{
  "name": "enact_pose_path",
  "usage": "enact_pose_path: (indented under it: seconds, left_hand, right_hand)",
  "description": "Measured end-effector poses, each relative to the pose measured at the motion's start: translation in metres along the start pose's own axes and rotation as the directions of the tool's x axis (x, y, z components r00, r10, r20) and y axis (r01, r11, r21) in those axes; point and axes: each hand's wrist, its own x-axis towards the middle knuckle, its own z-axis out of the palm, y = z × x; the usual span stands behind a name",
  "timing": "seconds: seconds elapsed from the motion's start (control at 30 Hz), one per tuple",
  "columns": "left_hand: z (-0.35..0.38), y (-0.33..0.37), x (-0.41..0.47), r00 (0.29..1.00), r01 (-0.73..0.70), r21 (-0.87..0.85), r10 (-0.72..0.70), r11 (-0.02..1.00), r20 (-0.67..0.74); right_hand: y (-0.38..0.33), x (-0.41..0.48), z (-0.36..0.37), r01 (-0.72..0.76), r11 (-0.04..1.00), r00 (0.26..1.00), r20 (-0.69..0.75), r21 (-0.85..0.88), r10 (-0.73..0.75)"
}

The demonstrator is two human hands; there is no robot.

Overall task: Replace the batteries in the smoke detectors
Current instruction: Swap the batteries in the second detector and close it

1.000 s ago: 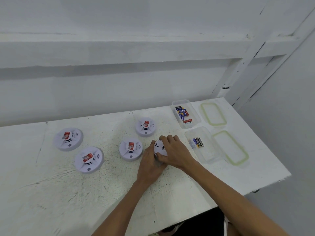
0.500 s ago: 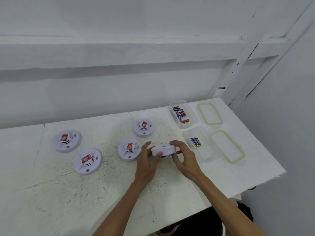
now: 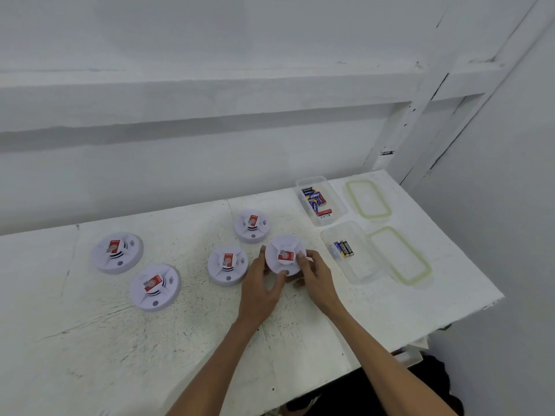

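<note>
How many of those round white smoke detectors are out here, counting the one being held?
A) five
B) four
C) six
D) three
A. Four rest on the table: the far-left detector, the front-left detector, the middle detector and the back detector. The fifth detector is gripped between the left hand and the right hand.

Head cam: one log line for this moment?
left hand: grips smoke detector rim | right hand: grips its other side | detector: red label facing up | table: four more detectors lying label-up | open box: loose batteries
</note>
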Motion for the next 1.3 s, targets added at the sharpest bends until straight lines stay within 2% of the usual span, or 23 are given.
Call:
enact_pose_path:
  seconds: [0.2, 0.57, 0.83, 1.3]
  left_hand:
    - [0.003, -0.009, 0.005, 1.0, -0.006, 0.114, 0.006, 0.993, -0.001]
    - [0.002, -0.004, 0.004, 0.999, -0.043, 0.137, 0.044, 0.99, -0.006]
    - [0.001, -0.004, 0.004, 0.999, -0.05, 0.102, 0.051, 0.993, -0.009]
    - [0.0, 0.0, 0.004, 1.0, -0.029, 0.061, 0.029, 0.998, -0.002]
  right_hand:
    - [0.004, 0.003, 0.001, -0.019, 0.999, 1.0, 0.002, -0.031, 0.019]
    - [0.009, 0.004, -0.002, -0.02, 0.999, 1.0, 0.001, -0.031, 0.02]
    - [0.009, 0.002, -0.003, 0.005, 1.0, 1.0, -0.011, -0.023, -0.005]
    - [0.019, 0.01, -0.007, 0.005, 0.999, 0.997, 0.076, -0.046, -0.001]
